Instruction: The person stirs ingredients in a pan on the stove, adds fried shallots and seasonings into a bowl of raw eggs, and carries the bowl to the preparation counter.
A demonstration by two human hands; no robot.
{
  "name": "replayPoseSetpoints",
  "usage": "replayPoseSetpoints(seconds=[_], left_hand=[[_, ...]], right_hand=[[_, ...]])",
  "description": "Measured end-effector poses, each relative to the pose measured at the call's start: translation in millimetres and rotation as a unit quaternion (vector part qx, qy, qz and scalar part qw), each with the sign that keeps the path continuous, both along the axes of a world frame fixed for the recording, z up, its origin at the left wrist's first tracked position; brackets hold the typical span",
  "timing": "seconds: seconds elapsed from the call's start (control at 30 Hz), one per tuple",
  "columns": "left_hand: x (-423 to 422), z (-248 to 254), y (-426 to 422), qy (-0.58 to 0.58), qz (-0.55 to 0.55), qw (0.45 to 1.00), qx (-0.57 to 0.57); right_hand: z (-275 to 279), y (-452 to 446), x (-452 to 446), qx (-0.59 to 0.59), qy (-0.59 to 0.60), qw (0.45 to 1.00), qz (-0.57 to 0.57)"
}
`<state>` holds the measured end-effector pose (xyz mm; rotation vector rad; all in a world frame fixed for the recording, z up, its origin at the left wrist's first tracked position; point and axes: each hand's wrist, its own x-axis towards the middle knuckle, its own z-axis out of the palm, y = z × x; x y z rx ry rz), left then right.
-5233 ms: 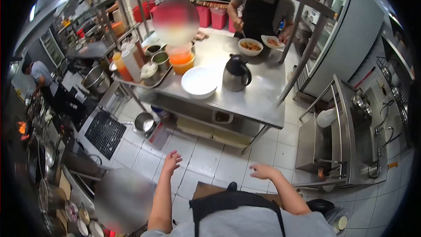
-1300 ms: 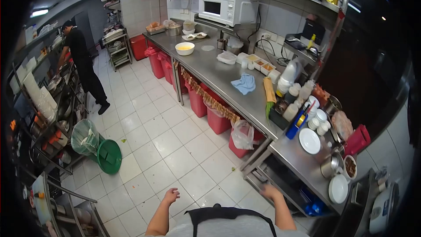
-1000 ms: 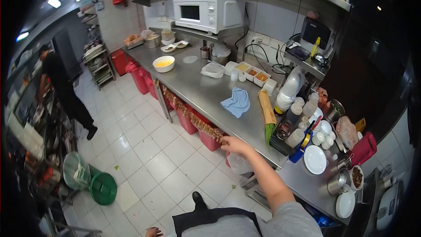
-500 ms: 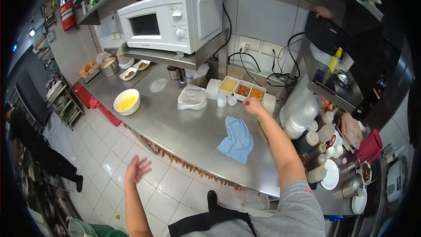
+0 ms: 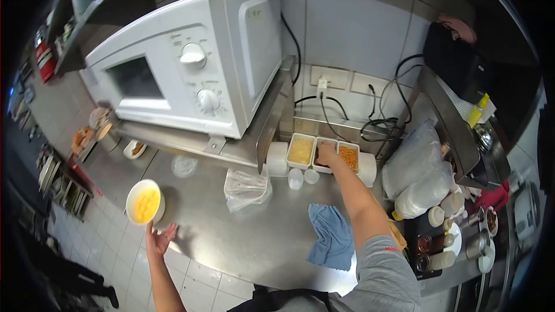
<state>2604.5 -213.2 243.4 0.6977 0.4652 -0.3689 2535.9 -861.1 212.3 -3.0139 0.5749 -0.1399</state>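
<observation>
My right hand (image 5: 326, 155) reaches down into the middle one of three white containers. Its fingertips are hidden inside, so I cannot see whether they grip anything. To its left is a container of pale yellow shreds (image 5: 301, 150); to its right, one of orange bits (image 5: 348, 156). My left hand (image 5: 160, 239) is open, fingers spread, just below a white bowl (image 5: 160, 212) of yellow, egg-like liquid (image 5: 145, 204). It does not seem to hold the bowl. A crumpled blue cloth (image 5: 330, 237) lies on the steel counter (image 5: 254, 240) near my right forearm.
A white microwave (image 5: 231, 69) sits on a raised steel shelf above the counter. Below it are a plastic-covered container (image 5: 247, 186) and two small white cups (image 5: 295, 179). Cords hang by the wall socket (image 5: 328, 78). Bottles (image 5: 436, 261) and plastic bags (image 5: 419, 162) crowd the right side.
My right hand has gone from above the containers' front edge into the middle one. My left hand has come up beside the bowl. The view has moved closer to the counter.
</observation>
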Motion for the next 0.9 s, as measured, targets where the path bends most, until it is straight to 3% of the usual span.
replayPoseSetpoints(seconds=[0.1,0.23,0.3,0.4,0.53,0.57,0.6,0.63,0.7,0.77,0.9], left_hand=[[34.1,-19.6,15.9,-0.017,-0.055,0.991,-0.118],[59.5,-29.0,14.6,-0.112,0.007,0.993,-0.041],[74.2,-35.5,27.8,-0.117,-0.026,0.993,-0.007],[96.0,-51.8,37.6,-0.005,0.07,0.997,-0.039],[80.2,-42.1,31.4,0.043,0.076,0.996,-0.031],[68.1,-34.1,30.7,0.056,0.084,0.995,-0.026],[41.2,-8.5,17.2,-0.005,0.035,0.998,0.061],[38.9,-25.4,31.5,-0.018,-0.005,0.999,0.034],[44.4,-73.0,58.7,0.022,-0.025,0.998,-0.044],[-4.1,-28.9,25.6,-0.023,-0.065,0.997,0.031],[-61.7,2.0,-3.7,-0.007,-0.183,0.982,0.044]], right_hand=[[2.1,-2.2,5.6,-0.024,0.064,0.997,-0.019],[10.5,8.7,0.1,-0.025,0.097,0.994,-0.05],[12.8,9.6,0.4,-0.008,0.076,0.995,-0.058],[12.7,17.7,-4.7,-0.031,0.028,0.997,-0.061],[-1.1,4.7,-5.1,-0.016,-0.065,0.996,-0.056],[-0.1,2.5,-4.3,0.029,-0.041,0.997,-0.065],[-4.3,-2.6,-4.6,0.051,-0.055,0.996,-0.057],[7.1,1.2,-9.7,0.101,-0.052,0.992,-0.054],[7.2,4.9,-8.2,0.003,-0.001,0.999,-0.037],[4.2,2.9,-6.8,-0.004,-0.002,1.0,-0.03],[13.0,-2.4,-10.6,0.043,-0.039,0.998,-0.031]])
